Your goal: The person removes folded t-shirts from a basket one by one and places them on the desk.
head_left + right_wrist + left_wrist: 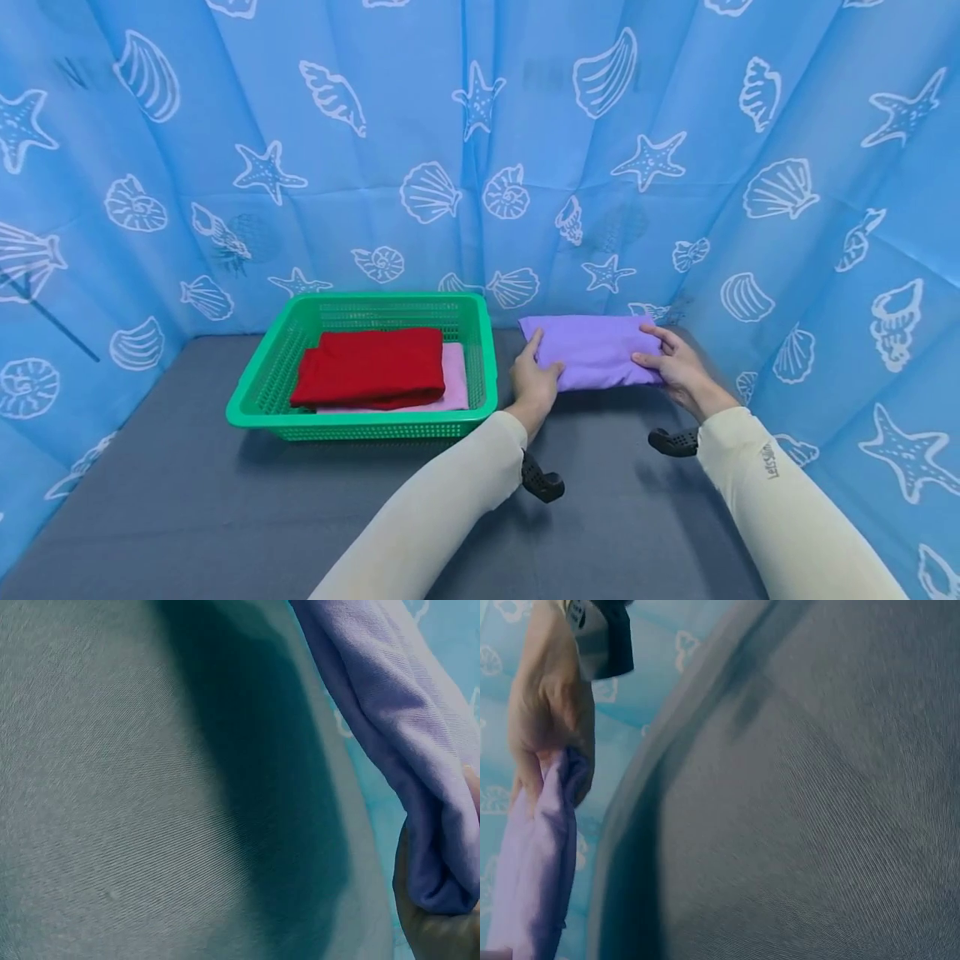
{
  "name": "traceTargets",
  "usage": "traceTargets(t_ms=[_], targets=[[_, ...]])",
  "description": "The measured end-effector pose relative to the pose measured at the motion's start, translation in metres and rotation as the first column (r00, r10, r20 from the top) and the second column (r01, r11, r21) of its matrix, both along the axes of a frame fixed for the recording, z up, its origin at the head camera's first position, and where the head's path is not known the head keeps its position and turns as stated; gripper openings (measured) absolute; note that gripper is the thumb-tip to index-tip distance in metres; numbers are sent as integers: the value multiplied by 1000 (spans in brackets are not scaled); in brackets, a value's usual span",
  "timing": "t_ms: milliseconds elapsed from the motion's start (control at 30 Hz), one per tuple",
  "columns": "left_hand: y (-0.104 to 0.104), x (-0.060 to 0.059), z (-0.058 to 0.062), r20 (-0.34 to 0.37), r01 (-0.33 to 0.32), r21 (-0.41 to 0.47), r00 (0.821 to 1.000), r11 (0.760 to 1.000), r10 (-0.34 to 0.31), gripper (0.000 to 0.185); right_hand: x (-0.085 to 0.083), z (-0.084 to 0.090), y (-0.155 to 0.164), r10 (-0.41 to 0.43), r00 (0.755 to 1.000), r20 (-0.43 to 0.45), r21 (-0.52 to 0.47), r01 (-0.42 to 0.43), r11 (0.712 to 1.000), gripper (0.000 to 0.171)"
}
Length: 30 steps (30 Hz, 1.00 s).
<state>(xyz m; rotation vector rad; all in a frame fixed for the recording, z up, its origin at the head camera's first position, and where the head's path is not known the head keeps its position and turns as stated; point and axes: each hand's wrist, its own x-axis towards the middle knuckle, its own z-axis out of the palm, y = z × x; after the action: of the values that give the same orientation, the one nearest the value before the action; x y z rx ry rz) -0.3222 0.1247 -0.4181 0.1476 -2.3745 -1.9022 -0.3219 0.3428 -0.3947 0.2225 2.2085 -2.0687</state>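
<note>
Both hands hold a folded purple cloth (pixel 600 350) by its two short ends, above the grey surface to the right of the basket. My left hand (pixel 534 382) pinches the left end, its thumb on the near face. At the other end my right hand (pixel 675 365) grips the cloth between thumb and fingers. In the left wrist view, the left hand (pixel 553 712) clasps the edge of the folded layers. The right wrist view has the thick fold of the purple cloth (pixel 405 742) running down into the right hand (pixel 435 934), which is partly out of frame.
A green plastic basket (pixel 491 358) stands at left centre. Inside lie a folded red cloth (pixel 375 367) and, beneath it, a pink cloth (pixel 454 379). The grey covered surface (pixel 225 517) reaches back to a blue curtain (pixel 420 108) with white shell and starfish prints.
</note>
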Motion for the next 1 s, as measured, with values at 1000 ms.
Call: traceTargets(t_ms=[1000], targets=[[2, -29, -41, 15, 51, -40, 999, 998, -50, 68, -23, -34, -3, -96, 993, -74, 389, 117, 914, 64]])
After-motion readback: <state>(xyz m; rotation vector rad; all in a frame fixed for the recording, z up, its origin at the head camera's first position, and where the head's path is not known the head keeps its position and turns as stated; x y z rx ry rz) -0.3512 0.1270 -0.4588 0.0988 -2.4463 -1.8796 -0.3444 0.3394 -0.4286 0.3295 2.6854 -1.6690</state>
